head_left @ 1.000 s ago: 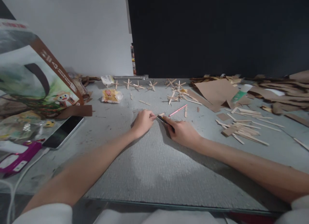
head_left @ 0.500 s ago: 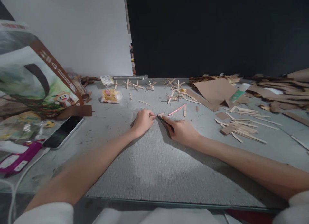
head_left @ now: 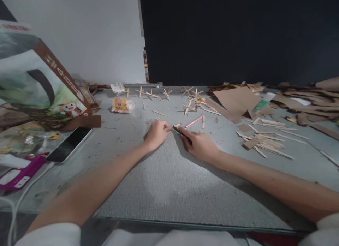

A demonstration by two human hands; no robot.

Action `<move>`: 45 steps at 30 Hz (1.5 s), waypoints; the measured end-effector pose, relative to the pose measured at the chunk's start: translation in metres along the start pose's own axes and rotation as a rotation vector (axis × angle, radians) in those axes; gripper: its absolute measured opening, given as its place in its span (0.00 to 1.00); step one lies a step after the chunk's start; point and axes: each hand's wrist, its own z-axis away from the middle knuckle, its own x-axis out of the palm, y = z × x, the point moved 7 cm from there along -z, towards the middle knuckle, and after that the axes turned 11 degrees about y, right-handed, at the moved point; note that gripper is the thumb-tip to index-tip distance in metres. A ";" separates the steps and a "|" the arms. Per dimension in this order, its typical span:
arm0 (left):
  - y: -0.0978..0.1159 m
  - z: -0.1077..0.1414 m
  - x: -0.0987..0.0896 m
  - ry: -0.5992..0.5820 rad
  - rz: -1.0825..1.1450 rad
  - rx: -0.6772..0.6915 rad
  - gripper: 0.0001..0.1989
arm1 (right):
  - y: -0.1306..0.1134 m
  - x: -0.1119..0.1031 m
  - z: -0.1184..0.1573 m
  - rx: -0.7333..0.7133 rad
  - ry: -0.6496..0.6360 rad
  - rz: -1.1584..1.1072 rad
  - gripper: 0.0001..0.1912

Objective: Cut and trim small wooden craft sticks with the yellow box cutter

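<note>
My left hand (head_left: 156, 135) is closed and pinches the near end of a short wooden craft stick (head_left: 177, 126) low over the table. In my right hand (head_left: 202, 145) is a slim black tool that looks like a craft knife (head_left: 180, 131); its tip touches or crosses the stick close to my left fingertips. My right fingers hide much of its handle. Just beyond my right hand lie a pink patterned pen-like stick (head_left: 195, 121) and a short wooden piece (head_left: 203, 121). Another thin craft stick (head_left: 158, 113) lies beyond my left hand.
Several crossed-stick stars (head_left: 152, 94) stand along the back. Loose craft sticks (head_left: 270, 143), cardboard (head_left: 233, 101) and a glue stick (head_left: 264, 102) lie right. Left are a phone (head_left: 70, 144), a purple device (head_left: 22, 172), a yellow packet (head_left: 122, 105) and a large printed bag (head_left: 39, 80).
Both hands keep nearly the same place and grip. The tool tip has barely shifted against the stick, and the whole view has moved very slightly.
</note>
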 end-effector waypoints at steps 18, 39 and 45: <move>0.004 -0.002 0.000 -0.012 -0.099 0.026 0.06 | -0.012 -0.009 -0.009 0.028 -0.169 0.111 0.32; 0.003 0.000 0.000 -0.004 -0.082 0.020 0.07 | -0.023 -0.008 0.005 0.061 -0.255 0.329 0.36; 0.003 -0.001 0.001 0.001 -0.066 0.027 0.07 | -0.021 -0.005 0.004 0.050 -0.204 0.270 0.35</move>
